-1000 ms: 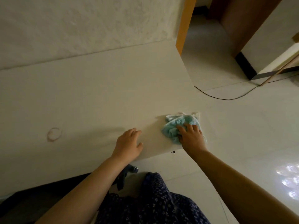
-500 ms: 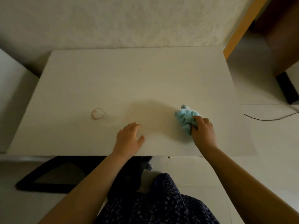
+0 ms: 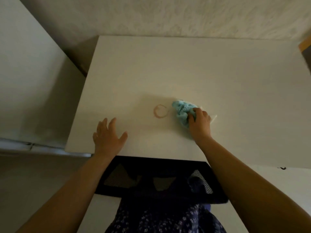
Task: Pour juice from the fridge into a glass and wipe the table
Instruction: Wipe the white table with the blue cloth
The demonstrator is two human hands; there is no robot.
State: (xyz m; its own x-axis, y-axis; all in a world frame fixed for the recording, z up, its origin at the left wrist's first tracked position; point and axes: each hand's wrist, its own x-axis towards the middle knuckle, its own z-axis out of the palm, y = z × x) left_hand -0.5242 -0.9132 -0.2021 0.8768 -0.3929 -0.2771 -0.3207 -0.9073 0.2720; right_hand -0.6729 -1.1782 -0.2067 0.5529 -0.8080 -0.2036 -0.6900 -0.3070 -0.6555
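A white table (image 3: pixel 193 68) fills the middle of the head view. A reddish ring stain (image 3: pixel 160 111) marks its surface near the front. Just right of the stain lies a crumpled light-blue cloth (image 3: pixel 182 109), pressed to the tabletop by my right hand (image 3: pixel 200 126), which grips its right side. My left hand (image 3: pixel 107 137) rests flat on the table near the front edge, fingers spread, holding nothing. No glass or juice is in view.
A pale wall (image 3: pixel 168 15) runs behind the table. A white appliance or cabinet side (image 3: pixel 32 84) stands close on the left. A black mesh chair (image 3: pixel 161 180) sits under the table's front edge, by my patterned dark clothing (image 3: pixel 165 219).
My right hand has slid the cloth leftward across the table, from the right corner to just beside the ring stain. The view has swung left. My left hand stays flat on the table.
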